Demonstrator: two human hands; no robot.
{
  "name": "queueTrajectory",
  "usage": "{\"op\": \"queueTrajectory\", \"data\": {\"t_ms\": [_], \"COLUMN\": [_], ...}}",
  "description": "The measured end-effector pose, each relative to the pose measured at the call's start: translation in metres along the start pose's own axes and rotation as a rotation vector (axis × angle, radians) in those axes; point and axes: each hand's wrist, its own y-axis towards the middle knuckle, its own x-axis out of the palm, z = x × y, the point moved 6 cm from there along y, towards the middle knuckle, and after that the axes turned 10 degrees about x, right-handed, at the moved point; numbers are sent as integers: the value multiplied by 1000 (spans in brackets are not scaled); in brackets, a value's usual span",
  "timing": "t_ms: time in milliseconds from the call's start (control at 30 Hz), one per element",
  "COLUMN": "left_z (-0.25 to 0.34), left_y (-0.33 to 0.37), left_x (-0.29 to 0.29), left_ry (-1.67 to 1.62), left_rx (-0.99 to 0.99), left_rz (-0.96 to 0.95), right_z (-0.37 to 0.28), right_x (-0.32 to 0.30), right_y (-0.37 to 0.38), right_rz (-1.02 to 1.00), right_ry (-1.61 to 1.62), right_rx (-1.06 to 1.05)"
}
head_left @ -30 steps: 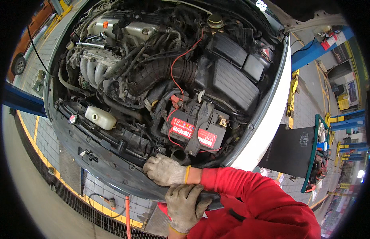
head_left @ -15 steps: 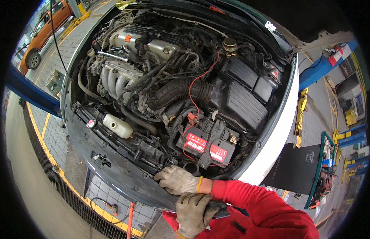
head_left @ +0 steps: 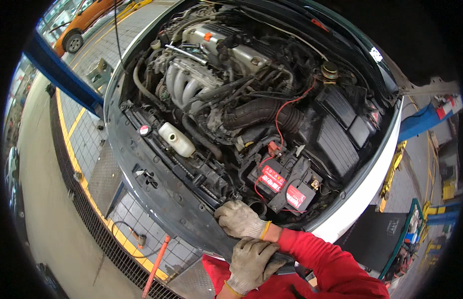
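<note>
Both hands wear light work gloves with yellow cuffs. My right hand lies at the front corner of the engine bay, its fingers bent down over the inner edge of the dark front panel. Whatever is under those fingers is hidden. Just below the right wrist, my left hand curls over a dark piece at the car's front corner, thumb apart from the fingers. I cannot make out what it grips. Beside the right hand are a round black pipe opening and the battery with red labels.
A red wire runs from the battery area back across the black intake hose. A silver ratchet-like tool lies on the engine. A whitish reservoir stands behind the front panel. An orange bar and a floor grate are in front.
The view has shifted, so the car and hands appear farther right, with the engine bay higher. Both hands keep about the same place and pose against the car.
</note>
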Motion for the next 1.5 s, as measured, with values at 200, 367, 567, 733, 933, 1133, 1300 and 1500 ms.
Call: {"op": "queueTrajectory", "data": {"t_ms": [200, 367, 567, 733, 933, 1133, 1300, 1500], "left_z": [1, 0, 0, 3, 1, -2, -2, -3], "left_y": [3, 3, 4, -2, -10, -12, -16, -17], "left_x": [-3, -2, -1, -1, 1, 8, 13, 20], "left_ry": [11, 1, -38, 10, -30, -38, 17, 9], "left_rx": [-15, -29, -10, -21, -106, -101, -87, -139], "left_rz": [28, 8, -4, 94, 126, 129, 159, 205], "right_z": [-3, -2, 2, 4, -4, -1, -6, -5], "right_x": [-12, -5, -2, -7, -13, -11, -18, -18], "right_y": [-2, -2, 0, 1, 3, 4, 7, 13], "right_rz": [40, 27, 42, 11, 92, 39, 48, -28], "right_ry": [47, -22, -46, 10, -7, 5, -3, -45], "right_rx": [-19, -62, -65, -61, -117, -140, -177, -174]}}
